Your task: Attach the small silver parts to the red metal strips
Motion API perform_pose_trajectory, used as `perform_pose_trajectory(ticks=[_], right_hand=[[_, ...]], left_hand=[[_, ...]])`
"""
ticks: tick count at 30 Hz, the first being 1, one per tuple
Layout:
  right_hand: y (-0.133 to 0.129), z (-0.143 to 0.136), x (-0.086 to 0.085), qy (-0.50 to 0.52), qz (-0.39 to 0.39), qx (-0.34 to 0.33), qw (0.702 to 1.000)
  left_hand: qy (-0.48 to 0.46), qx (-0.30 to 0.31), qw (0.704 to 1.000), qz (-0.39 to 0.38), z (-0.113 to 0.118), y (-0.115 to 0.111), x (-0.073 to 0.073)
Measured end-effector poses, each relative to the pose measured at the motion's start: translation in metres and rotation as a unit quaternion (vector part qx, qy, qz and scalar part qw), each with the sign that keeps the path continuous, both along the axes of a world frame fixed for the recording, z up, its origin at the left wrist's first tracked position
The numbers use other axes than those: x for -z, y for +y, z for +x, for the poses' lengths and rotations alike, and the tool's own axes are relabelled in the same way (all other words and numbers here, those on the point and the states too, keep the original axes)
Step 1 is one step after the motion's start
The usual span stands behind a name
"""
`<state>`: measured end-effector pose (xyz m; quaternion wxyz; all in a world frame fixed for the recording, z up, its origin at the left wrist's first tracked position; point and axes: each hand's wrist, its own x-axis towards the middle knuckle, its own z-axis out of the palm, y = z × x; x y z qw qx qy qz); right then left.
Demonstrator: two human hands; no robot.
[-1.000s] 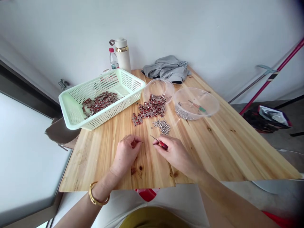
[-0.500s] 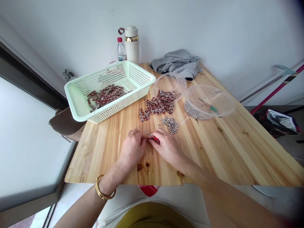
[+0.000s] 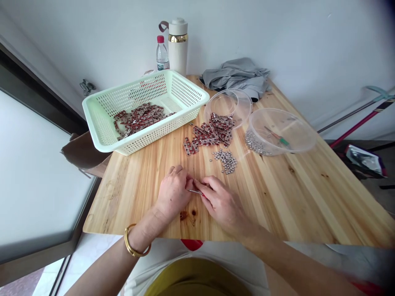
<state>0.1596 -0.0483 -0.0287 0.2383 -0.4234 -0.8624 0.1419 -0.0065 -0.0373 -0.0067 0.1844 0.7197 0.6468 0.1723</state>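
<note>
My right hand point(image 3: 224, 203) is closed around a small screwdriver point(image 3: 195, 191). Its thin metal shaft points left toward my other hand, and only a bit of the red handle shows. My left hand point(image 3: 174, 189) has its fingers curled in; whatever it pinches is hidden behind the knuckles. The fingertips of both hands meet just above the wood. Beyond them lie a heap of small silvery round pieces point(image 3: 227, 161) and a pile of reddish-brown strips with metal spots point(image 3: 212, 131).
A pale green basket point(image 3: 163, 130) holding more strips stands at the back left. To the right are a clear round tub point(image 3: 300, 142) with metal pieces and a green-handled tool, and a clear lid point(image 3: 247, 100). Behind sit a grey cloth point(image 3: 239, 74), a bottle point(image 3: 162, 53) and a flask point(image 3: 178, 51).
My right hand has turned, so the screwdriver shaft now lies lower and its handle is mostly covered. The fingertips of both hands have come closer together. The view has shifted slightly.
</note>
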Motion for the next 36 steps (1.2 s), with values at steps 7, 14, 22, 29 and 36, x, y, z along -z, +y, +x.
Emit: perform_pose_trajectory(ticks=[7, 14, 22, 29, 36], right_hand=[[0.01, 0.012, -0.01, 0.059, -0.057, 0.023, 0.996], [-0.008, 0.005, -0.008, -0.038, 0.023, 0.085, 0.995], [-0.01, 0.0, -0.004, -0.076, 0.053, 0.104, 0.99], [-0.008, 0.003, -0.006, -0.11, 0.039, 0.058, 0.991], [0.0, 0.009, -0.009, 0.041, -0.003, 0.079, 0.996]], left_hand=[[0.013, -0.009, 0.999, 0.036, 0.002, -0.002, 0.008], [0.013, -0.02, 0.998, 0.065, 0.004, -0.005, 0.009], [0.019, -0.021, 0.998, 0.057, 0.005, -0.004, 0.01], [0.018, -0.008, 0.997, 0.074, 0.003, -0.004, 0.012], [-0.017, 0.014, 0.991, 0.131, -0.004, -0.003, 0.006]])
